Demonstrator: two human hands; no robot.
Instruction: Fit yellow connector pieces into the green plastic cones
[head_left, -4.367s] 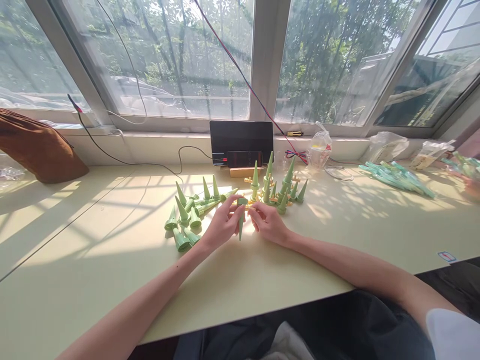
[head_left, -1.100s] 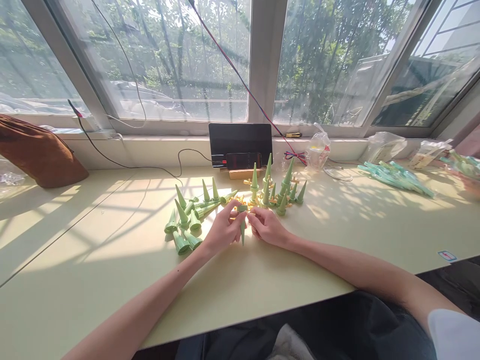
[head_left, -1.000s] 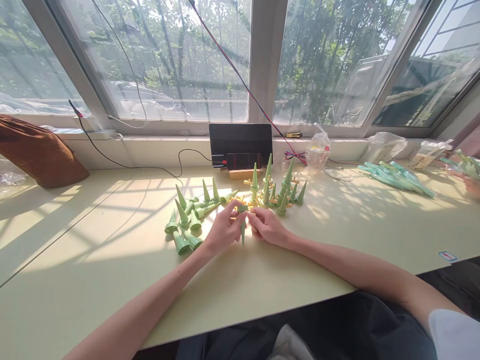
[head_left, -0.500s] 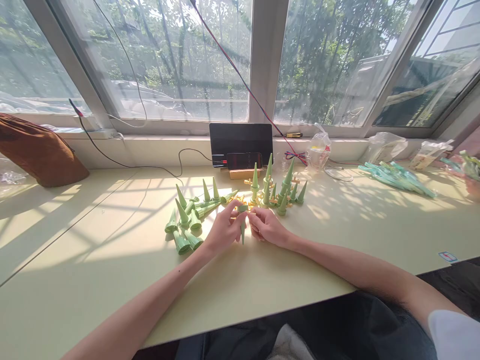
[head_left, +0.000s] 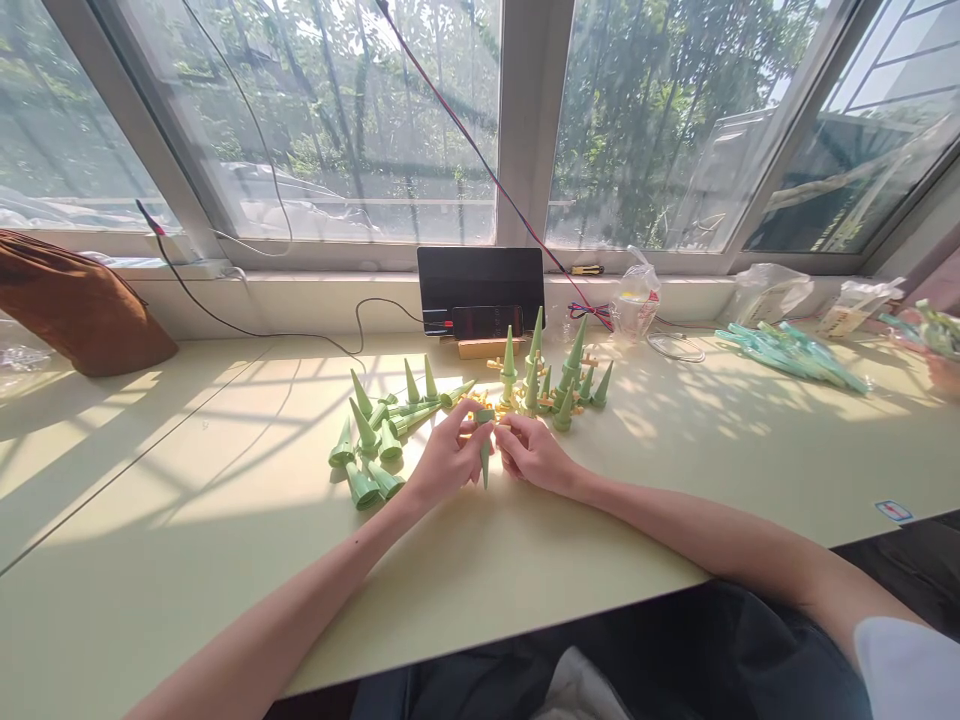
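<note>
My left hand [head_left: 448, 458] is closed around a green plastic watering spike [head_left: 485, 470], held with its point down and its wide end up. Against the upper side of this spike, my right hand [head_left: 541, 458] pinches what looks like a small orange valve, mostly hidden by the fingertips. Just behind the hands lie several loose orange valves [head_left: 481, 397], partly covered by the fingers. Several green spikes [head_left: 363, 488] lie or stand to the left. On the right, more spikes [head_left: 575, 352] stand point up, some with orange valves on their sides.
A tablet [head_left: 480, 275] and a phone [head_left: 487, 321] lean on a small stand at the back. A brown bag [head_left: 82, 310] is at far left. Teal strips [head_left: 795, 355] and plastic bags [head_left: 769, 292] lie to the right. Cables [head_left: 262, 332] run along the windowsill.
Almost nothing differs. Both hands keep the same hold on the spike, and the view has shifted very slightly.
</note>
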